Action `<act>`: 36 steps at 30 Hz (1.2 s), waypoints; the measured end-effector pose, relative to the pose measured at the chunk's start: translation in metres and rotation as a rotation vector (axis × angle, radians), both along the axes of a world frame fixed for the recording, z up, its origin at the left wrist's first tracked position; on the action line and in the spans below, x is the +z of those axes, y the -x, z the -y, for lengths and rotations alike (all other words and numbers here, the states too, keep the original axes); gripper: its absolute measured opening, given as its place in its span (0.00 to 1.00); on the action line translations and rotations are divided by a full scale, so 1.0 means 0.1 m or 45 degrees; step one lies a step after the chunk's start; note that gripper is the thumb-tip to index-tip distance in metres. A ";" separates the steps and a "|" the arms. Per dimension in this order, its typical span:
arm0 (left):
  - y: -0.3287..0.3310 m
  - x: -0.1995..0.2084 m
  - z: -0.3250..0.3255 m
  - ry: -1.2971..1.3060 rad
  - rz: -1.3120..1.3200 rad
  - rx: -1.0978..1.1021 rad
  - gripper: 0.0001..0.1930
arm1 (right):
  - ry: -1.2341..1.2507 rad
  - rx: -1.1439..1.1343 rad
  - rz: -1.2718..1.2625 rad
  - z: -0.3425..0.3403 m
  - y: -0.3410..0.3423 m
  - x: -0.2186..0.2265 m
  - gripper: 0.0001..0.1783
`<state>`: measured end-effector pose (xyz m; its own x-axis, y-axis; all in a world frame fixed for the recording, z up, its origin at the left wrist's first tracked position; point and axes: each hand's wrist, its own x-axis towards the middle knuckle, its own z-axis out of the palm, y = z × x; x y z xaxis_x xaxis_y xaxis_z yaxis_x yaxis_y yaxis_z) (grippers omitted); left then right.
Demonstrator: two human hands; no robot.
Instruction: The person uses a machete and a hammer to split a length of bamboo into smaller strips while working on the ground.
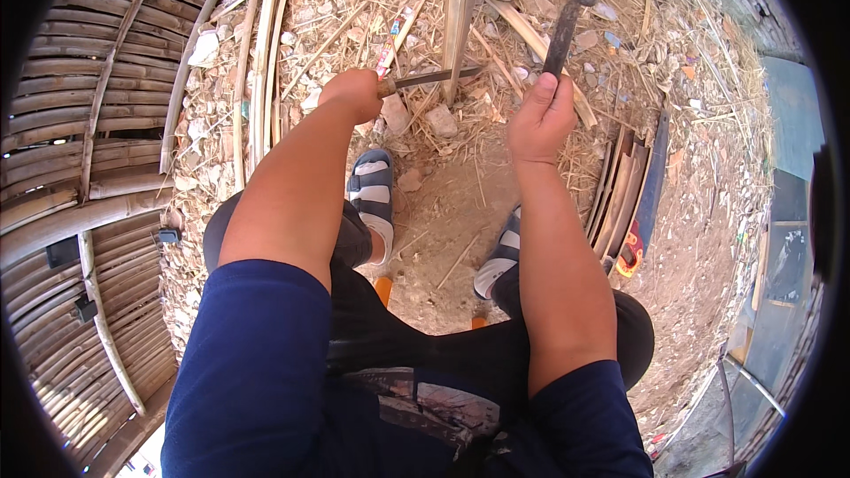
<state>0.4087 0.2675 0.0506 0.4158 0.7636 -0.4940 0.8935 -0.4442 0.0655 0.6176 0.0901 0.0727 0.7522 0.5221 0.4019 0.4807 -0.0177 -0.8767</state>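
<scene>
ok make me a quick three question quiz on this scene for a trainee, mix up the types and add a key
1. Multiple choice: what is the right hand holding?
A) a saw
B) a hammer
C) a coil of rope

2. True or false: the left hand is empty.

3. Fill in the blank: seen in the picture, the upright strip stands to the ____ of the left hand.

Key:
1. B, gripped by its dark handle with the head upward in the picture.
2. False, it grips the handle of a knife.
3. right
</scene>
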 end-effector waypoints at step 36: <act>-1.07 0.44 0.64 -0.127 -0.100 -0.197 0.13 | 0.787 -0.164 -0.217 0.89 -0.59 -0.17 0.32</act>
